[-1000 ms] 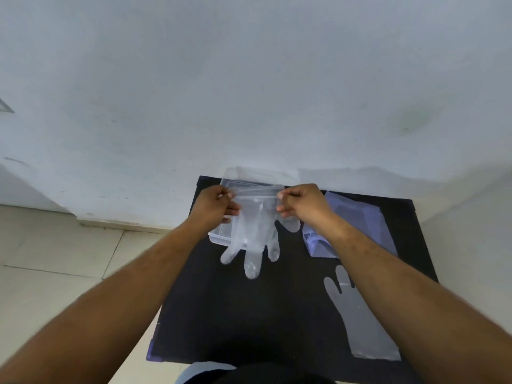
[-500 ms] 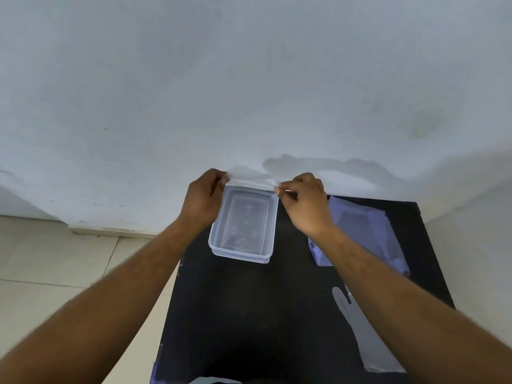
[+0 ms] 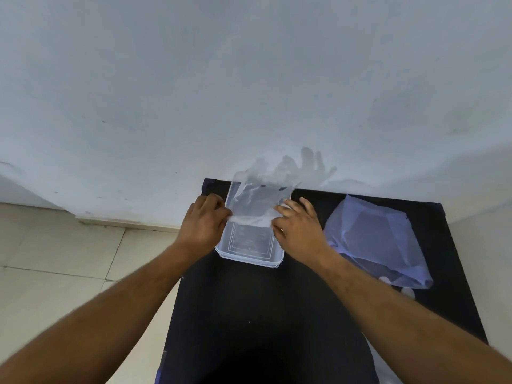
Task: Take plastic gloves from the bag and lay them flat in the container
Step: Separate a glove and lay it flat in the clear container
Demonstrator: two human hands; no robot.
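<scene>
A clear plastic glove (image 3: pixel 259 200) lies stretched over the far half of a clear rectangular container (image 3: pixel 249 257) on the black table. Its fingers point away and trail past the container's far rim against the wall. My left hand (image 3: pixel 206 220) pinches the glove's cuff at the container's left rim. My right hand (image 3: pixel 295 223) holds the cuff's other corner at the right rim, fingers partly spread. A bluish plastic bag (image 3: pixel 379 239) lies to the right of the container. My right forearm hides the table's near right part.
The black table (image 3: pixel 249 314) stands against a white wall (image 3: pixel 249 92). Tiled floor (image 3: pixel 69 259) lies to the left. A small bit of clear plastic (image 3: pixel 407 292) shows beside the bag's near edge.
Both hands brought the glove's cuff from the container's far rim back toward me to its middle. The glove now spreads over the container's far half. The camera tilted closer.
</scene>
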